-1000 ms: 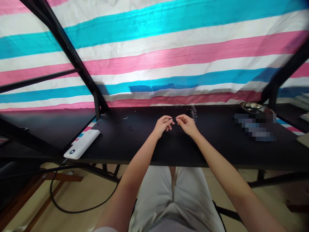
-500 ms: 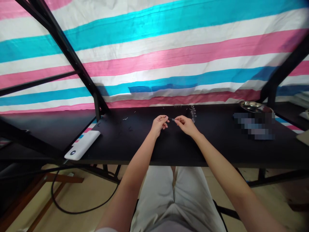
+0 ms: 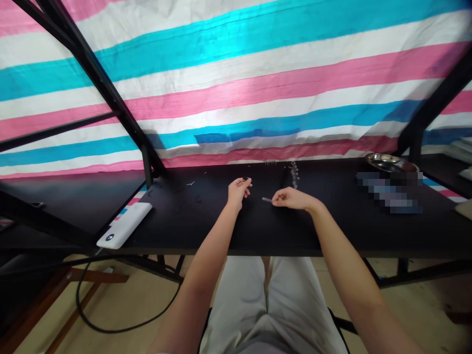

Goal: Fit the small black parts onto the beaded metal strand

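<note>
My left hand is raised a little over the black table, thumb and fingers pinched on a small dark piece that is too small to name. To its right, my right hand grips one end of a short grey stick, which points left towards the other hand. The two hands are apart. Beyond my right hand lies a row of small grey, see-through pieces. A second short row of similar pieces sits at the table's back edge.
The black table carries a white power strip or similar device at the left and a shiny metal dish at the back right, beside a blurred patch. White scraps lie left of centre. Black frame posts and a striped sheet stand behind.
My hands have moved apart. The right hand has come back towards me with the grey stick, and the left has shifted slightly left with the dark piece.
</note>
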The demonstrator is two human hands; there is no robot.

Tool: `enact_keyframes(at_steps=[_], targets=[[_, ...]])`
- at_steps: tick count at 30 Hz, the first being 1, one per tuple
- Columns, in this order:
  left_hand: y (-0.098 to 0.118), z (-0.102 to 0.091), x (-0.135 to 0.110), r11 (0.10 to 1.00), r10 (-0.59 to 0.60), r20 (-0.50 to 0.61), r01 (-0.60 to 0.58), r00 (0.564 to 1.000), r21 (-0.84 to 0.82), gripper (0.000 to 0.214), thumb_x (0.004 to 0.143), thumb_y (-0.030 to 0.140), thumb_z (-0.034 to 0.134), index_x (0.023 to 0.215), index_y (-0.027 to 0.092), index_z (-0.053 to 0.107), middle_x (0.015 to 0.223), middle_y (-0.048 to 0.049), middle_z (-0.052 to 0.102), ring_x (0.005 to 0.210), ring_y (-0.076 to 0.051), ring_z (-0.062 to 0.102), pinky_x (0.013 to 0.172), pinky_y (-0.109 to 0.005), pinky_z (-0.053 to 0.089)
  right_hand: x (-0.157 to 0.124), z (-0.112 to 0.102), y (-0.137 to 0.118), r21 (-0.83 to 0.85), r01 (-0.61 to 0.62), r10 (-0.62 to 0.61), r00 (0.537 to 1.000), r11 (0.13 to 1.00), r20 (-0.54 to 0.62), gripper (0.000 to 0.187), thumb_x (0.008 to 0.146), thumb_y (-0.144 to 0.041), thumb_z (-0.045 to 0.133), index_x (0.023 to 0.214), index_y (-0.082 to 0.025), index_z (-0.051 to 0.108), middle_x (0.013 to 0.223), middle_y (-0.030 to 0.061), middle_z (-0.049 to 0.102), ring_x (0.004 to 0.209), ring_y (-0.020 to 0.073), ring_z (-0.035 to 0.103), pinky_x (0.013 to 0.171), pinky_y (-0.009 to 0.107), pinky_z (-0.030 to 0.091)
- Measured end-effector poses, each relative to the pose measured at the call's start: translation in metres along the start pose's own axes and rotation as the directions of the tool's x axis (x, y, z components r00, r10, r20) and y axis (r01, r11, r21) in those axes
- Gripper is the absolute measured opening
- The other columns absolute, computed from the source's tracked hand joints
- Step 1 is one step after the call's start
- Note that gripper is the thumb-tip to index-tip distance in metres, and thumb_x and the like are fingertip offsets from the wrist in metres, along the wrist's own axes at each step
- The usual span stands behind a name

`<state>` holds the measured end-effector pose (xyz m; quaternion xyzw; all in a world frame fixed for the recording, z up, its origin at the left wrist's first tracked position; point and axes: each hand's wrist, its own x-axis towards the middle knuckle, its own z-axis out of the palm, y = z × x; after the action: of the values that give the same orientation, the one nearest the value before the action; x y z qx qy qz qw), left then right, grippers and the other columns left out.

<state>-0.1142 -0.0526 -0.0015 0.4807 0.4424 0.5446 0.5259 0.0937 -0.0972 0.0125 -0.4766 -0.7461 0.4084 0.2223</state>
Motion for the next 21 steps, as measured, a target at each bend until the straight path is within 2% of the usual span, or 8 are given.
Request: enact_keyframes(at_steps=[2, 4, 7, 9, 11, 16, 21], targets=[[0.0, 0.002, -0.002, 0.998, 0.009, 0.03, -0.011, 1.0, 0.061, 0.031, 0.064, 0.036, 0.069, 0.077, 0.012, 0.055, 0.068, -0.0034, 0.063, 0.037, -0.003, 0.044, 0.033, -0.016, 0.027, -0.011, -0.012, 0.004, 0.071, -0.096, 0.095, 0.995, 0.993, 0.012, 0.029, 0.067, -0.042, 0.063, 0.078, -0.015, 0.065, 0.055, -0.0021, 0.056, 0.045, 0.0065, 0.043, 0.042, 0.019, 0.032], [-0.003, 0.007, -0.005, 0.989, 0.026, 0.116, -0.043, 0.993, 0.143, 0.028, 0.065, 0.032, 0.069, 0.081, 0.011, 0.058, 0.068, -0.0041, 0.064, 0.036, -0.004, 0.044, 0.032, -0.016, 0.027, -0.019, -0.022, 0.011, 0.124, -0.146, 0.15, 0.989, 0.982, -0.021, 0.029, 0.067, -0.041, 0.065, 0.077, -0.014, 0.063, 0.055, -0.0007, 0.058, 0.041, 0.0063, 0.043, 0.039, 0.019, 0.032], [-0.006, 0.019, -0.007, 0.963, 0.027, 0.238, -0.089, 0.971, 0.254, 0.026, 0.065, 0.027, 0.069, 0.083, 0.01, 0.061, 0.067, -0.0046, 0.064, 0.034, -0.004, 0.045, 0.033, -0.017, 0.03, -0.023, -0.031, 0.025, 0.092, -0.237, 0.243, 0.968, 0.967, -0.061, 0.022, 0.068, -0.036, 0.063, 0.072, -0.014, 0.06, 0.054, 0.001, 0.06, 0.038, 0.0071, 0.044, 0.036, 0.019, 0.031], [-0.007, 0.027, -0.006, 0.943, 0.017, 0.289, -0.111, 0.957, 0.314, 0.024, 0.066, 0.026, 0.069, 0.082, 0.01, 0.062, 0.065, -0.0042, 0.064, 0.035, -0.005, 0.046, 0.035, -0.018, 0.034, -0.022, -0.033, 0.033, 0.015, -0.287, 0.286, 0.947, 0.958, -0.148, 0.015, 0.067, -0.03, 0.063, 0.068, -0.015, 0.059, 0.054, 0.0007, 0.06, 0.039, 0.0073, 0.046, 0.038, 0.019, 0.033], [-0.006, 0.035, -0.004, 0.915, 0.003, 0.324, -0.134, 0.946, 0.382, 0.023, 0.065, 0.025, 0.07, 0.081, 0.009, 0.064, 0.063, -0.0036, 0.063, 0.036, -0.005, 0.047, 0.036, -0.019, 0.037, -0.02, -0.033, 0.038, -0.051, -0.295, 0.272, 0.924, 0.954, -0.268, 0.009, 0.066, -0.024, 0.063, 0.066, -0.015, 0.059, 0.057, 0.0007, 0.061, 0.044, 0.0079, 0.05, 0.043, 0.019, 0.037], [-0.012, 0.056, 0.01, 0.843, -0.024, 0.325, -0.156, 0.945, 0.515, 0.025, 0.06, 0.025, 0.074, 0.079, 0.011, 0.067, 0.068, -0.0046, 0.063, 0.038, -0.008, 0.049, 0.038, -0.021, 0.039, -0.015, -0.032, 0.04, -0.119, -0.38, 0.302, 0.859, 0.917, -0.413, 0.006, 0.066, -0.021, 0.061, 0.067, -0.016, 0.061, 0.061, 0.0029, 0.064, 0.048, 0.0111, 0.054, 0.05, 0.022, 0.042], [-0.024, 0.075, 0.02, 0.8, 0.06, 0.277, -0.212, 0.959, 0.562, 0.017, 0.058, 0.025, 0.075, 0.07, 0.015, 0.067, 0.064, -0.0041, 0.062, 0.05, -0.012, 0.054, 0.048, -0.023, 0.041, -0.01, -0.03, 0.047, -0.163, -0.442, 0.284, 0.775, 0.882, -0.564, 0.011, 0.067, -0.028, 0.063, 0.064, -0.018, 0.063, 0.06, 0.0041, 0.064, 0.059, 0.0158, 0.06, 0.056, 0.024, 0.043]])
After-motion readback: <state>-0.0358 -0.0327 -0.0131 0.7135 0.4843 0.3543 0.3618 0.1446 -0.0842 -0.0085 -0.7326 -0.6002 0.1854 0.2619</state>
